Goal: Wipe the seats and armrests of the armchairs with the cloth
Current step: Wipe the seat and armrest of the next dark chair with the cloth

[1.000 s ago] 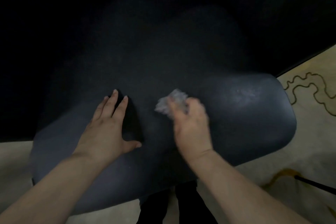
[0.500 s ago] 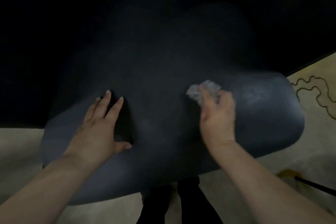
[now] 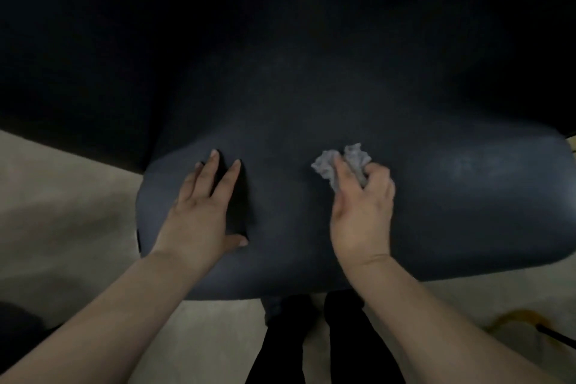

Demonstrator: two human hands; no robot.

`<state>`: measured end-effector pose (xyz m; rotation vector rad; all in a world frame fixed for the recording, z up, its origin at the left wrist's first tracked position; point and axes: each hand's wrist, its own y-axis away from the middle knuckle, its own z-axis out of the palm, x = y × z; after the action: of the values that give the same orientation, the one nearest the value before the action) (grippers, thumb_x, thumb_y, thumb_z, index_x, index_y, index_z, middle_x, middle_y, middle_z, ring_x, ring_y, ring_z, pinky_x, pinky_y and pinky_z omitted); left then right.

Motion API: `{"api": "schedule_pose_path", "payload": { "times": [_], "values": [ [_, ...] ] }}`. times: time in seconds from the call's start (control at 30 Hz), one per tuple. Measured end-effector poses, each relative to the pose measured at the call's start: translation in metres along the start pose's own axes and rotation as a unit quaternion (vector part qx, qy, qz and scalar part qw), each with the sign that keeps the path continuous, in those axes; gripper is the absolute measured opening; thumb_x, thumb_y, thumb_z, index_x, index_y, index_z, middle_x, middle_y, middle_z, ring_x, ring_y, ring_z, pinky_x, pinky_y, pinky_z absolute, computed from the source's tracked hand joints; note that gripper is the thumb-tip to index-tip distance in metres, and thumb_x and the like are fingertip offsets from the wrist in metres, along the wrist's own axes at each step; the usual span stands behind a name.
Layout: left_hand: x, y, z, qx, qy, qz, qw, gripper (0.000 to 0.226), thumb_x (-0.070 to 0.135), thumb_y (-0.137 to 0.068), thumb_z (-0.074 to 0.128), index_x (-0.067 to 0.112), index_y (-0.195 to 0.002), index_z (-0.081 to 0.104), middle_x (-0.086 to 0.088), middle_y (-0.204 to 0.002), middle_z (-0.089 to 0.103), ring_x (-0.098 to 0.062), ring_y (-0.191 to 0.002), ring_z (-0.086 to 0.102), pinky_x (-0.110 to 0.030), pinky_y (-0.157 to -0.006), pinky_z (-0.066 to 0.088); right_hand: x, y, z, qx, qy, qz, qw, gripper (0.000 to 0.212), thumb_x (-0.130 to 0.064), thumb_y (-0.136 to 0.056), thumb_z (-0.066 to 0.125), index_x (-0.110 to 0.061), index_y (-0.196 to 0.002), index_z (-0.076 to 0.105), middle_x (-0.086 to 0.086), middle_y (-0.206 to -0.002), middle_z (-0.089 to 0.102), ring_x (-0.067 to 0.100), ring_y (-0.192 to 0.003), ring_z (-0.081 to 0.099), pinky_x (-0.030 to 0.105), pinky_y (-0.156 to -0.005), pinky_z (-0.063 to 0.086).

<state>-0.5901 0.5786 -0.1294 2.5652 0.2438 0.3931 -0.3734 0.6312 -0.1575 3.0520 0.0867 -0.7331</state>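
A dark navy armchair seat [image 3: 452, 196] fills the middle of the view, its back lost in darkness above. My left hand [image 3: 202, 212] lies flat on the seat's left part, fingers straight and spread. My right hand [image 3: 361, 212] grips a crumpled grey cloth [image 3: 339, 164] and holds it against the seat near the centre. Part of the cloth sticks out past my fingers. A faint pale smear shows on the seat's right side.
Beige carpet [image 3: 62, 212] surrounds the chair, with a yellow-brown mark [image 3: 514, 318] at the lower right. A thin dark rod [image 3: 558, 337] lies at the right edge. My dark trouser legs [image 3: 299, 343] stand just in front of the seat.
My right hand first carried the cloth to the right across the seat, then came back toward the centre. My left hand has stayed flat on the seat.
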Motion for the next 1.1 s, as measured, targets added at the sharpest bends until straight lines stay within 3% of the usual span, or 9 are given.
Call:
{"api": "schedule_pose_path", "payload": {
  "times": [0.17,0.23,0.3,0.43,0.6,0.67,0.87,0.93,1.1],
  "values": [
    [0.001,0.000,0.002,-0.005,0.020,-0.006,1.000,0.124,0.044,-0.068,0.081,0.038,-0.150,-0.012,0.008,-0.156,-0.028,-0.020,-0.146,-0.015,-0.037,-0.120,0.006,-0.033,0.058,0.016,-0.100,0.011,-0.193,0.976,0.049,-0.021,-0.084,0.047,-0.031,-0.131,0.056,0.010,-0.107,0.054,0.028,-0.083,0.056,0.037,-0.070,0.051],
    [0.001,0.002,0.003,0.003,0.021,-0.005,1.000,0.123,0.045,-0.068,0.081,0.038,-0.150,-0.010,0.008,-0.157,-0.026,-0.020,-0.146,-0.013,-0.034,-0.118,0.003,-0.021,0.044,0.011,-0.099,0.023,-0.238,0.966,0.048,-0.023,-0.084,0.044,-0.029,-0.129,0.059,0.012,-0.106,0.056,0.030,-0.079,0.058,0.037,-0.068,0.052],
    [-0.001,0.004,0.004,0.010,0.023,-0.003,1.000,0.123,0.045,-0.067,0.081,0.038,-0.151,-0.008,0.010,-0.157,-0.023,-0.019,-0.146,-0.011,-0.033,-0.117,0.003,0.001,0.016,0.002,-0.059,0.041,-0.212,0.975,0.046,-0.013,-0.083,0.052,-0.023,-0.127,0.061,0.021,-0.104,0.059,0.039,-0.080,0.057,0.042,-0.070,0.052],
    [0.000,0.004,0.002,0.014,0.020,-0.006,1.000,0.122,0.047,-0.065,0.082,0.036,-0.152,-0.002,0.007,-0.160,-0.018,-0.021,-0.147,-0.008,-0.035,-0.117,0.005,0.014,-0.025,-0.009,0.006,0.020,-0.001,1.000,0.053,0.000,-0.082,0.056,-0.018,-0.131,0.057,0.028,-0.110,0.050,0.044,-0.093,0.049,0.051,-0.083,0.047],
    [0.016,-0.008,-0.004,0.017,0.045,-0.010,0.999,0.123,0.052,-0.062,0.082,0.036,-0.153,0.000,0.008,-0.160,-0.016,-0.020,-0.147,-0.008,-0.040,-0.118,0.010,0.001,-0.011,-0.003,-0.066,0.023,-0.167,0.983,0.053,-0.004,-0.079,0.062,-0.022,-0.129,0.060,0.021,-0.106,0.057,0.039,-0.084,0.054,0.043,-0.075,0.050],
    [0.025,-0.016,-0.009,0.009,0.043,0.009,0.999,0.122,0.052,-0.064,0.081,0.036,-0.153,-0.001,0.008,-0.160,-0.017,-0.020,-0.147,-0.009,-0.039,-0.119,0.007,0.025,-0.037,-0.014,-0.060,0.043,-0.175,0.982,0.053,-0.005,-0.078,0.058,-0.021,-0.128,0.061,0.024,-0.106,0.056,0.042,-0.084,0.054,0.044,-0.074,0.050],
    [0.054,-0.048,-0.024,-0.002,0.037,0.044,0.998,0.122,0.053,-0.066,0.079,0.035,-0.152,-0.005,0.009,-0.158,-0.022,-0.015,-0.146,-0.014,-0.037,-0.120,0.005,0.111,-0.122,-0.053,0.072,0.063,0.082,0.992,0.049,-0.003,-0.089,0.046,-0.017,-0.136,0.052,0.028,-0.122,0.043,0.044,-0.106,0.042,0.040,-0.096,0.031],
    [0.065,-0.058,-0.030,0.001,0.039,0.052,0.998,0.122,0.053,-0.066,0.080,0.034,-0.152,-0.005,0.008,-0.159,-0.021,-0.017,-0.146,-0.014,-0.034,-0.119,0.002,0.112,-0.130,-0.052,0.080,0.050,0.113,0.989,0.048,-0.001,-0.089,0.044,-0.013,-0.135,0.052,0.028,-0.123,0.042,0.043,-0.108,0.042,0.036,-0.097,0.028],
    [0.085,-0.074,-0.040,-0.014,0.030,0.037,0.999,0.124,0.058,-0.066,0.078,0.033,-0.152,-0.008,0.008,-0.158,-0.023,-0.018,-0.146,-0.014,-0.041,-0.121,0.008,0.053,-0.122,-0.028,-0.018,0.004,-0.057,0.998,0.051,0.000,-0.082,0.050,-0.016,-0.129,0.058,0.026,-0.112,0.050,0.043,-0.092,0.048,0.044,-0.084,0.042]
  ]
}}
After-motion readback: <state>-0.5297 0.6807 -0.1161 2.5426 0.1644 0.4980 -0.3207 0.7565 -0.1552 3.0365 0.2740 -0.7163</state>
